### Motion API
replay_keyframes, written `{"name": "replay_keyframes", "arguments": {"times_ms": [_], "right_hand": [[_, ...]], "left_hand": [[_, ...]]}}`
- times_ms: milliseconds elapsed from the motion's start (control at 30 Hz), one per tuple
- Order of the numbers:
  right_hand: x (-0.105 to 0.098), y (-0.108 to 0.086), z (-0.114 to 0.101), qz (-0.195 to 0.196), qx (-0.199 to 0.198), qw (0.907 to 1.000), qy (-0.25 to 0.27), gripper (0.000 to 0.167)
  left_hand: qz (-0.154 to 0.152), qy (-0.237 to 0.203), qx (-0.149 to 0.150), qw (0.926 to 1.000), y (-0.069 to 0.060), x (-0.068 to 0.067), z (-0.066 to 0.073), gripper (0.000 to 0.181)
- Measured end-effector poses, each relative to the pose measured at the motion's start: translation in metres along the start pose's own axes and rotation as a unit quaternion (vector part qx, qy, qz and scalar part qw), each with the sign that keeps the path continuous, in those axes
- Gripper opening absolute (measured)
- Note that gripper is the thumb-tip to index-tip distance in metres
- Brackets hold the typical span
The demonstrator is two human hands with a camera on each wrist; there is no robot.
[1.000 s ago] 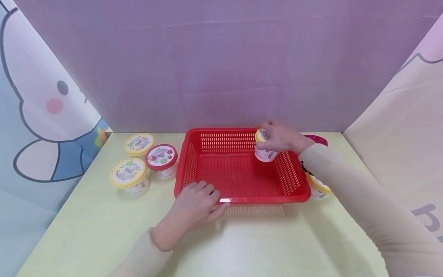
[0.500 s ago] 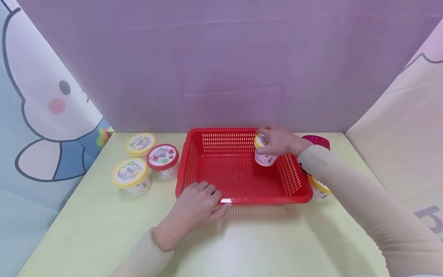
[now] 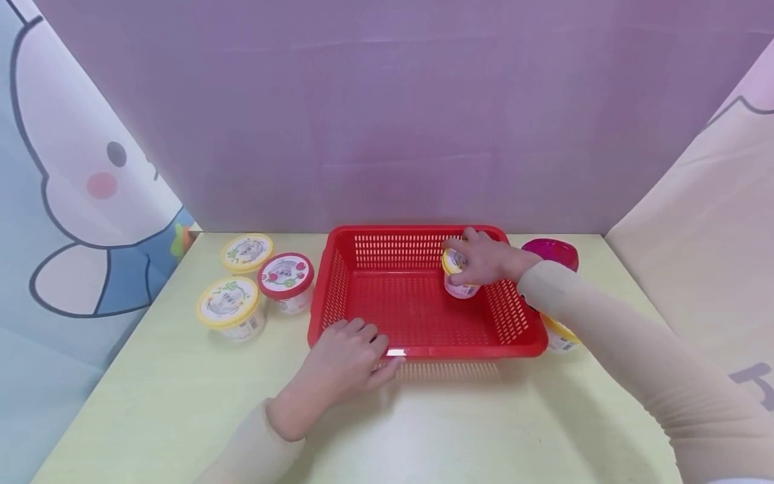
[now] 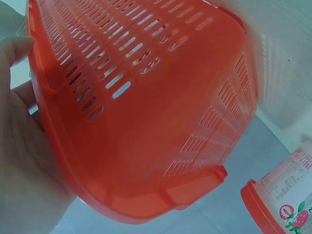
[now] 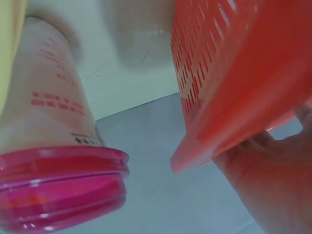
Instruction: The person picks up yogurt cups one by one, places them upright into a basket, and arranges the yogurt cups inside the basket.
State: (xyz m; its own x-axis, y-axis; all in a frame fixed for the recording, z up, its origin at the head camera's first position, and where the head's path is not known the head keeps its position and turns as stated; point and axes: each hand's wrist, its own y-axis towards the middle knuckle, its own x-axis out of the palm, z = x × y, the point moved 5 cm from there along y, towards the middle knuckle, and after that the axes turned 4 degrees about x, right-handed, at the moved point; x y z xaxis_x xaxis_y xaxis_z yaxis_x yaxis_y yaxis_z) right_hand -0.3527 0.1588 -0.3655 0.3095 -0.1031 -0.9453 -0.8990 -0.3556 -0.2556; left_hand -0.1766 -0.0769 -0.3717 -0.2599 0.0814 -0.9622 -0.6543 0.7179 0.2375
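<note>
A red plastic basket (image 3: 417,351) with slotted walls stands mid-table in the head view. My left hand (image 3: 345,356) grips its front rim, fingers over the edge and thumb outside. The left wrist view shows that hand (image 4: 24,156) at the rim of the basket (image 4: 131,141). Inside, near the back right corner, my right hand (image 3: 484,260) holds a small tub (image 3: 461,291) with a yellow lid from above. The tub is upright, low in the basket; whether it touches the floor I cannot tell. In the right wrist view the basket wall hides it.
Left of the basket stand two yellow-lidded tubs (image 3: 228,304) (image 3: 247,253) and a red-lidded tub (image 3: 286,275). On the right are a magenta-lidded container (image 3: 551,251) and a yellow-lidded tub (image 3: 560,336), partly behind my right arm. A purple backdrop (image 3: 399,121) rises behind the table.
My right hand has lowered the yellow-lidded tub further into the basket and slightly left. The left hand keeps its place on the rim. The magenta-lidded container shows more.
</note>
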Motion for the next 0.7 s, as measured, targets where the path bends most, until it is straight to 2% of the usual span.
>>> {"name": "replay_keyframes", "arguments": {"times_ms": [133,333,433,700], "right_hand": [[0.001,-0.003,0.000,0.000,0.004,0.9999,-0.010,0.091],[-0.002,-0.009,-0.006,0.010,-0.003,0.9957,-0.092,0.093],[-0.003,-0.012,-0.009,0.016,-0.005,0.9932,-0.115,0.096],[-0.011,-0.021,-0.011,0.014,0.000,0.9953,-0.096,0.104]], "left_hand": [[0.000,-0.003,-0.001,1.0000,0.000,-0.001,0.001,0.039],[-0.007,-0.007,-0.003,0.9999,0.000,-0.003,0.002,0.039],[-0.009,-0.010,-0.005,0.9999,0.000,-0.004,0.003,0.039],[-0.009,-0.015,-0.007,0.9998,0.000,-0.006,0.003,0.038]]}}
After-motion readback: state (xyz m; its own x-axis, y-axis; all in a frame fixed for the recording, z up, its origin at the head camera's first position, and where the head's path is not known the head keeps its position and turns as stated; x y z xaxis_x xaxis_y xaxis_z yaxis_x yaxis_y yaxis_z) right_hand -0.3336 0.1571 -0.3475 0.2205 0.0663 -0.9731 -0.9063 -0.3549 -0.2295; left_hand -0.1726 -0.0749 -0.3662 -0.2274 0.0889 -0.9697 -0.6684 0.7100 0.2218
